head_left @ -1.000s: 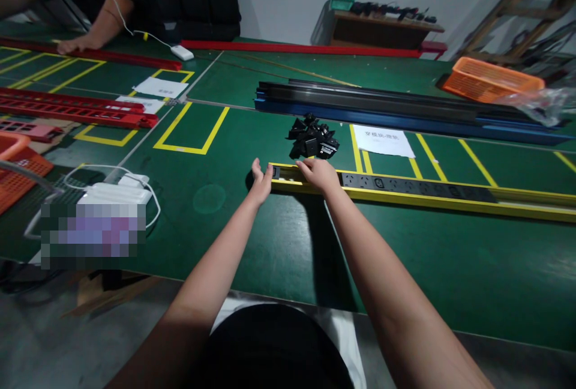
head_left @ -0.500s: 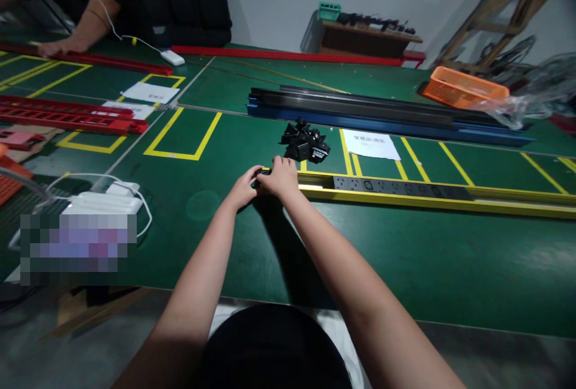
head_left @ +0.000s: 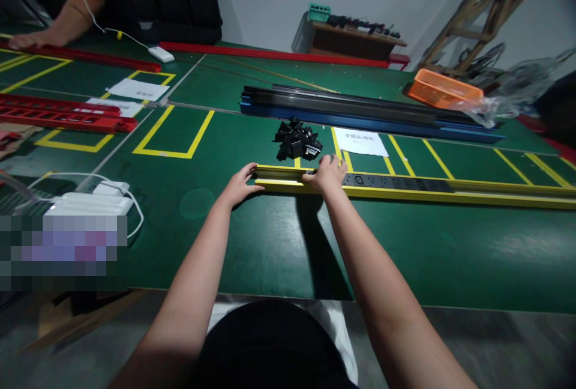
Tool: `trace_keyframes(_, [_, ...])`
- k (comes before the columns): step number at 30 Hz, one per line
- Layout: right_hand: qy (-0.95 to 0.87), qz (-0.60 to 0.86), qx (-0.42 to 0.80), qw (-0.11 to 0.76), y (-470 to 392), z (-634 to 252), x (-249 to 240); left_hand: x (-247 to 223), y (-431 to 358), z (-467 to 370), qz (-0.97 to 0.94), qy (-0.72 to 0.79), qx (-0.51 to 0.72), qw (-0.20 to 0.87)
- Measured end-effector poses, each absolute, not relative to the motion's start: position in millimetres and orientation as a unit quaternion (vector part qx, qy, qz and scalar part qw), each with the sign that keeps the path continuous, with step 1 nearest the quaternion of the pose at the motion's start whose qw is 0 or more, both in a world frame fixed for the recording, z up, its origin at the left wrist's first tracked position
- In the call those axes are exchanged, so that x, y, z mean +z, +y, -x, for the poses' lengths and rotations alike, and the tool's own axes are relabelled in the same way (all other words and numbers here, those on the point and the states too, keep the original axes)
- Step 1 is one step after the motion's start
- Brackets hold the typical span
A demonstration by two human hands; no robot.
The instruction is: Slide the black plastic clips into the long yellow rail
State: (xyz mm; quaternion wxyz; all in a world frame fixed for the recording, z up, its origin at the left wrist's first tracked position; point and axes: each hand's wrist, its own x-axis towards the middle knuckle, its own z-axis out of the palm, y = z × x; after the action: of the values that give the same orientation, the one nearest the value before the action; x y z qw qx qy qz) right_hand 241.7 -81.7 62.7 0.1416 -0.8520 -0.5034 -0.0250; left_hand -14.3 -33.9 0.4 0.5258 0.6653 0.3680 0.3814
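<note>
The rail (head_left: 416,197), yellow and open-topped, lies lengthwise on the green table (head_left: 270,257) and serves as landmark. A row of black sockets (head_left: 396,182) sits in its channel, running to the right from beneath the right hand. The channel's stretch between the two hands shows no sockets.

The left hand (head_left: 242,186) is clamped on the rail's left end, fingers at the rear edge and thumb at the front. The right hand (head_left: 328,176) rests over the rail to the right of that, fingers bent across the channel; whether it grips a socket or merely presses cannot be told, as the palm covers the spot.

Risks, in the inspector's judgement:

1. Skewing or jamming of a socket, should the right hand push off-centre against the channel walls.
2. Shifting of the whole rail, should the left hand slacken while the right pushes lengthwise; no other restraint is visible.
3. A pinched or scraped fingertip, since fingers of both hands lie at the rail's edges.
4. Scattering of the loose parts (head_left: 297,141), heaped just behind the rail, should the right knuckles swing back.
5. Displacement of the paper (head_left: 361,141), also behind the rail, by the same cause.
</note>
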Motion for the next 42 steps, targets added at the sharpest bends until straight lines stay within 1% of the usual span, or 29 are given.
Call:
trace_keyframes(4, [-0.459,0.876,-0.047,0.143,-96.8,-253.5,66.1,-2.2,-33.2,14.4,-0.667,0.372,0.385,0.518])
trace_keyframes(7, [-0.502,0.840,-0.115,0.169,-107.8,-230.0,66.0,-1.8,-35.1,14.3,-0.669,0.376,0.388,0.510])
trace_keyframes(8, [-0.526,0.823,-0.121,0.175,-110.4,-220.0,65.5,-1.5,-35.9,14.3,-0.669,0.378,0.389,0.508])
trace_keyframes(12, [-0.617,0.762,-0.076,0.179,-108.1,-194.2,65.5,-1.2,-37.9,14.4,-0.666,0.378,0.391,0.512])
trace_keyframes(16, [-0.686,0.705,-0.034,0.175,-83.7,-197.8,70.4,-1.9,-38.6,13.5,-0.660,0.379,0.395,0.514])
trace_keyframes(19, [-0.704,0.691,-0.011,0.162,-61.9,-206.2,71.9,-2.0,-39.0,12.6,-0.657,0.383,0.398,0.513])
trace_keyframes(25, [-0.598,0.782,-0.006,0.178,-37.9,-210.3,63.8,0.9,-41.3,11.6,-0.662,0.386,0.396,0.506])
trace_keyframes(32, [-0.488,0.852,0.070,0.176,-22.1,-212.0,61.6,2.4,-41.1,12.5,-0.659,0.398,0.389,0.505])
trace_keyframes(35, [-0.455,0.867,0.091,0.180,-15.3,-214.1,61.4,2.3,-40.4,12.7,-0.655,0.404,0.387,0.508])
trace_keyframes(42, [-0.438,0.871,0.071,0.210,-16.5,-208.7,59.4,5.3,-40.9,11.6,-0.650,0.404,0.386,0.516])
